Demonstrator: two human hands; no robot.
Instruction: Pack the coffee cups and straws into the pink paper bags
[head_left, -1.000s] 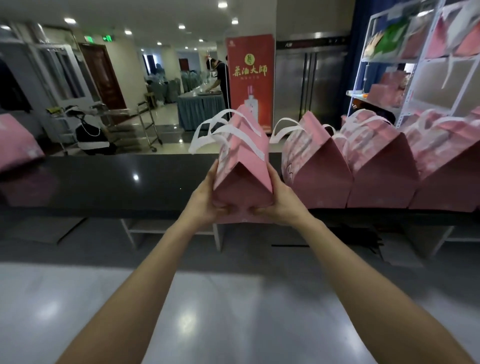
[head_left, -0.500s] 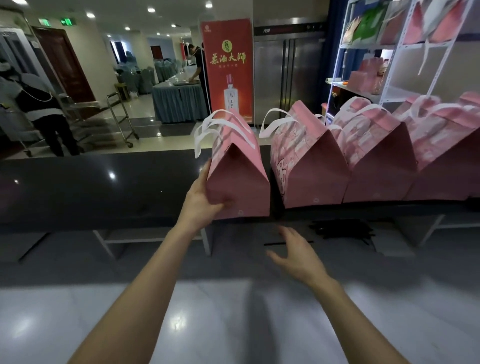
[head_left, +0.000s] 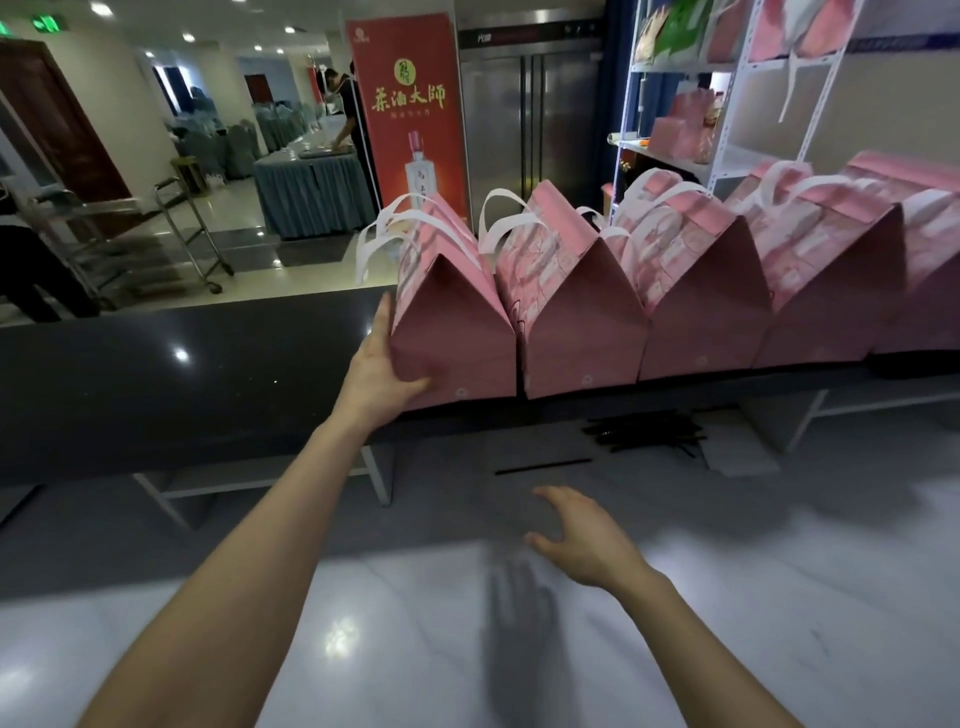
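1. Pink paper bags (head_left: 675, 291) stand in a row along the dark bench (head_left: 156, 374), each folded shut at the top with white handles, sides touching or nearly so.
2. At the row's left end, the nearest bag (head_left: 457, 332) sits upright at the bench's front edge, touching its neighbour.
3. A person's left hand (head_left: 379, 374) rests on this bag's left side, fingers straight up the panel and thumb across the lower front.
4. Their right hand (head_left: 582, 535) hovers lower, above the pale marble surface (head_left: 779, 597), fingers relaxed and spread, holding nothing, well apart from the bags.
5. Black straws (head_left: 644, 436) lie in a loose pile below the bench, one lying apart to the left.
6. Behind, a red banner (head_left: 408, 114) stands beside steel doors (head_left: 530, 119), and a white shelf (head_left: 727, 104) holds more pink bags.
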